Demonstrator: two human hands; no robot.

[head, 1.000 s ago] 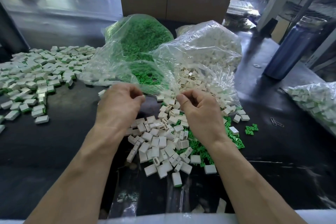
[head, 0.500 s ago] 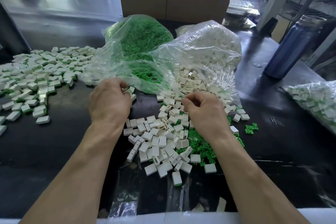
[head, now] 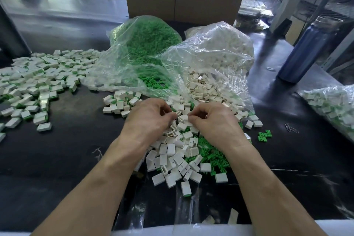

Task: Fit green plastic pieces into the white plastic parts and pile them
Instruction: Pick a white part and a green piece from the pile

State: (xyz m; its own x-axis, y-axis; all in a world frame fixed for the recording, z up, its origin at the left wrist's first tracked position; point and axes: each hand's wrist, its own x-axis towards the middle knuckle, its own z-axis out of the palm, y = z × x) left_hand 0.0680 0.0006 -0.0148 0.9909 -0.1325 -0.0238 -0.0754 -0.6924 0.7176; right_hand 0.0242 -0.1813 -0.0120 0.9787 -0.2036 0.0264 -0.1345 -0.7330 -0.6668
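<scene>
My left hand [head: 147, 119] and my right hand [head: 216, 120] hover knuckles-up over a heap of loose white parts [head: 172, 159], fingertips almost meeting. The left fingers are curled and pinch a white part [head: 179, 113]. The right thumb and fingers pinch something small that stays hidden. Loose green pieces [head: 210, 157] lie under my right wrist. Behind stand an open clear bag of green pieces [head: 145, 44] and an open clear bag of white parts [head: 214, 53]. Fitted white-and-green parts spread in a big pile [head: 38, 80] at left, with a small pile [head: 120, 102] beside my left hand.
A blue bottle [head: 306, 50] stands at the right back. A clear bag of fitted parts [head: 329, 105] lies at the right edge, with paper clips [head: 291, 127] and a few green pieces [head: 265, 136] near it. A cardboard box [head: 182, 0] stands behind the bags.
My left hand swung out left to the small pile by the green bag, then came back to the middle. My right hand stayed over the heap, and the two now nearly touch.
</scene>
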